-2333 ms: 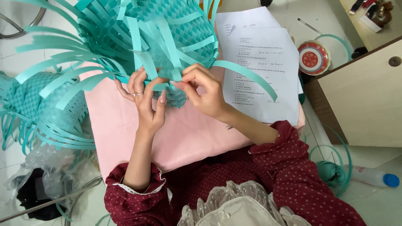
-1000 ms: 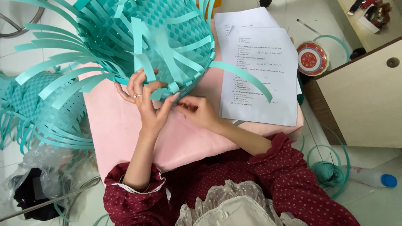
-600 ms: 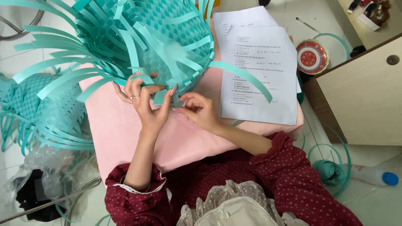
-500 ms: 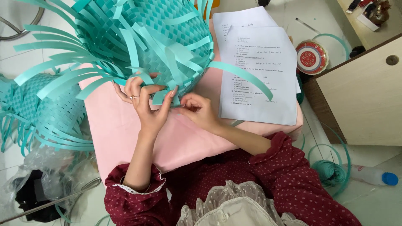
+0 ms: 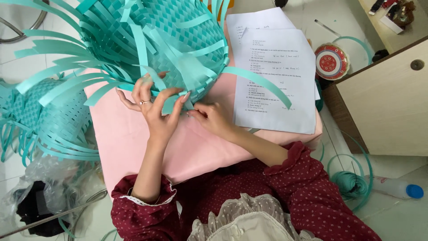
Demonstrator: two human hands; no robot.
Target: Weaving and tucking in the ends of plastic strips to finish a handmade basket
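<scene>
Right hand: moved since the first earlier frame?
Yes. The right hand dropped from the woven basket rim toward the person, lower against the printed sheets.

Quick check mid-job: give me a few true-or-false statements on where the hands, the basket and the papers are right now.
1. Both hands, left hand and right hand, work at the near rim of the teal woven basket. True.
2. The basket sits on a pink surface. True.
3. The printed papers lie to the left of the basket. False: they lie to its right.
4. The left hand is bare of rings. False: it wears a ring.
</scene>
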